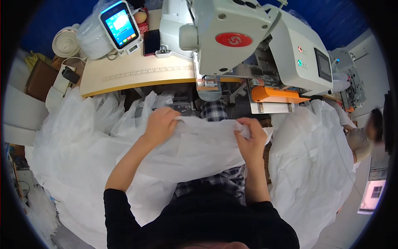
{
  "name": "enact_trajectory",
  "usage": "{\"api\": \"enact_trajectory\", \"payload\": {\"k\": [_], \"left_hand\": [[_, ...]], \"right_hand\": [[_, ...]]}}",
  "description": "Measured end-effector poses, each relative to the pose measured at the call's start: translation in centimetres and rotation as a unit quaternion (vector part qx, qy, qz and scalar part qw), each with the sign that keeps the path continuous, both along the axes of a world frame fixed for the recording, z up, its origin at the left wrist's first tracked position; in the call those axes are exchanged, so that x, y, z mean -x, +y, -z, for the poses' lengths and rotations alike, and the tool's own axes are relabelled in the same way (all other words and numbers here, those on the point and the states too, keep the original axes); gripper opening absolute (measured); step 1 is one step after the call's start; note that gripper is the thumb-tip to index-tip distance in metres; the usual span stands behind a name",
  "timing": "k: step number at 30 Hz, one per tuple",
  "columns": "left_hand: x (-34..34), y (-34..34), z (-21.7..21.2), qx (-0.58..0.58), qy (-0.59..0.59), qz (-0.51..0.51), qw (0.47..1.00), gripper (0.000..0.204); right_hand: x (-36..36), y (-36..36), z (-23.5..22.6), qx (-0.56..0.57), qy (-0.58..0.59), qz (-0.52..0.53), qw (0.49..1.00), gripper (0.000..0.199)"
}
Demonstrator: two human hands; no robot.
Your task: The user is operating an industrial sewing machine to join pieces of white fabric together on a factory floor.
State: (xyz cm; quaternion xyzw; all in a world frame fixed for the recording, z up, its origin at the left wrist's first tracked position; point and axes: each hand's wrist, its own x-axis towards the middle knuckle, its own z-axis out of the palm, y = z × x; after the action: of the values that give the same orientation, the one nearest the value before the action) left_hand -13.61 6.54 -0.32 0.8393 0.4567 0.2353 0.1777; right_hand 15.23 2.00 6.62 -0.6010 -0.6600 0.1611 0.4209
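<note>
Before the bulky pale machine point(230, 25) and flat wooden table point(137, 72), crumpled white heaps point(313, 166) crowded both sides; over the plaid lap point(213, 182), left hand point(161, 125) and right hand point(253, 137) pinched a thin, wrinkled sheet point(203, 143) near its far edge

Sheet point(199, 143): matt, crinkled fabric (papery, slightly see-through). Sewing-machine head point(232, 23): smooth, painted-looking casing. Tabletop point(166, 64): smooth, wood-look.

1. A white fan point(66, 42) is set beside a plastic-wrapped bundle point(92, 45).
2. A dark phone point(151, 42) is laid on the tabletop point(166, 63).
3. A brown box point(40, 79) is seen at the left.
4. Another person point(357, 139) is partly seen at the right.
</note>
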Motion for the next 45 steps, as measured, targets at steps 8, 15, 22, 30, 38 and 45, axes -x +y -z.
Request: {"api": "enact_trajectory", "payload": {"k": [8,15,22,30,38,45], "left_hand": [[0.1,-3.9,-9.4,-0.167,-0.118,-0.176,0.963,0.042],[-1.1,-0.9,-8.1,-0.152,-0.152,-0.191,0.958,0.029],[11.4,-2.9,-7.4,-0.009,-0.102,-0.216,0.971,0.018],[17.7,-3.1,1.1,0.397,-0.621,-0.351,0.577,0.01],[19.6,-0.6,-0.3,0.393,-0.34,-0.337,0.785,0.014],[20.0,0.6,-2.0,0.252,-0.326,-0.324,0.852,0.009]], "right_hand": [[1.8,1.0,-5.3,-0.138,-0.105,0.116,0.978,0.022],[0.0,1.8,-6.0,-0.077,-0.172,0.183,0.965,0.021],[-3.7,4.9,-0.7,0.041,-0.041,0.023,0.998,0.019],[0.3,6.6,2.4,0.139,0.153,-0.074,0.976,0.016],[3.2,10.9,2.3,0.0,-0.056,0.059,0.997,0.021],[4.1,11.9,2.2,-0.033,-0.131,0.047,0.99,0.016]]}}
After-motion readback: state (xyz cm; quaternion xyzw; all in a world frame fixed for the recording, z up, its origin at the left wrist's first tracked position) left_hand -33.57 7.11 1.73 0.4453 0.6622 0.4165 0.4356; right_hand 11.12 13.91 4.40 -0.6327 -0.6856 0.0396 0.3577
